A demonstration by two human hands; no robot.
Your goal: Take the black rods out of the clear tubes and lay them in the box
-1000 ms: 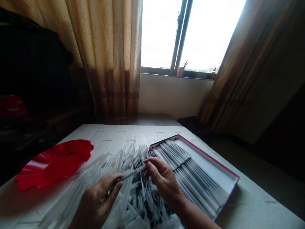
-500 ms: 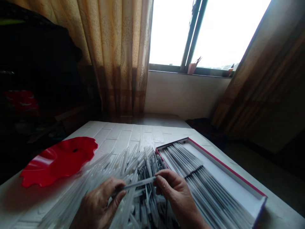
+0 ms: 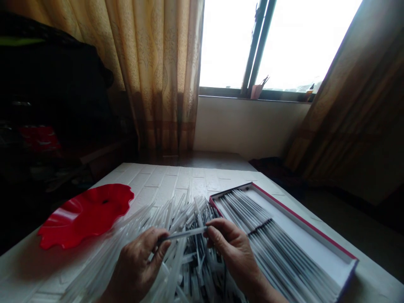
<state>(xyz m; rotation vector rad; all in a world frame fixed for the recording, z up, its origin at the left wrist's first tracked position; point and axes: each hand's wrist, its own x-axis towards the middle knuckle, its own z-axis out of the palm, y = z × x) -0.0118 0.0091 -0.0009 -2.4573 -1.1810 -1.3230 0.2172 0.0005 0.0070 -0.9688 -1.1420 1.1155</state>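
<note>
Between my two hands stretches a slim translucent plastic tube (image 3: 188, 232), greyish and nearly level. My left hand (image 3: 137, 263) pinches its left end between thumb and forefinger. At the right end, my right hand (image 3: 232, 250) is closed on the tip with thumb and fingertips. Beneath them spreads a heap of loose clear tubes (image 3: 175, 269), with thin dark sticks mixed in towards the right. Beside my right hand stands a shallow open box (image 3: 303, 219), in which similar slim tubes (image 3: 277, 248) lie side by side in two rows.
A red wavy-edged dish (image 3: 88, 214) rests on the left of the white brick-patterned table (image 3: 151, 179). Behind the table are a curtain (image 3: 160, 84) and a window, with a pink pot (image 3: 256, 91) on the sill. Dark furniture fills the left side.
Both hands have risen slightly with the tube between them, and the left has shifted a little right. The camera view has moved slightly. Both grips are unchanged.
</note>
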